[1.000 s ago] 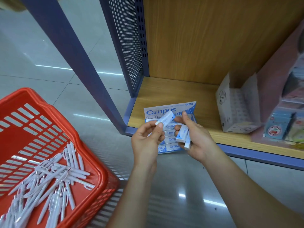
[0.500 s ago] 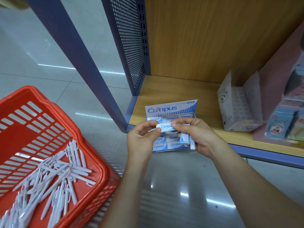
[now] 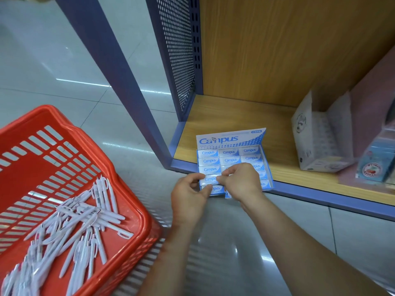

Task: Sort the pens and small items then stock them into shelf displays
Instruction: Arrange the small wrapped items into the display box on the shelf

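Display box [image 3: 232,155], blue and white, marked "Campus", stands at the front left of the wooden shelf [image 3: 224,116]. Its lid flap stands upright at the back. Its near end reaches the blue front lip [image 3: 320,196] of the shelf, and the near-left corner appears to project past that lip over the floor [image 3: 235,253].

The box holds rows of wrapped erasers in three columns. One eraser [image 3: 210,178] lies level with the fourth row of the left column. The left hand [image 3: 188,197] pinches its left end between curled thumb and fingers. The right hand [image 3: 241,182] pinches its right end with fingertips drawn together. A blue-and-white sliver shows beneath the heel of the right hand; whether it is held cannot be told.

Clearances: bare shelf board lies behind the box up to the wooden back wall. To the left, a narrow strip of board separates the box from the perforated side panel [image 3: 179,50]. To the right, open board runs to a white carton [image 3: 316,144] with raised flaps, well apart from the box. A pink display [image 3: 374,124] stands beyond it.

A blue upright post [image 3: 111,71] slants across the floor, left of the shelf. A red basket [image 3: 128,189] sits on the floor left of the left forearm, near it. It holds a loose heap of white pens [image 3: 81,221].
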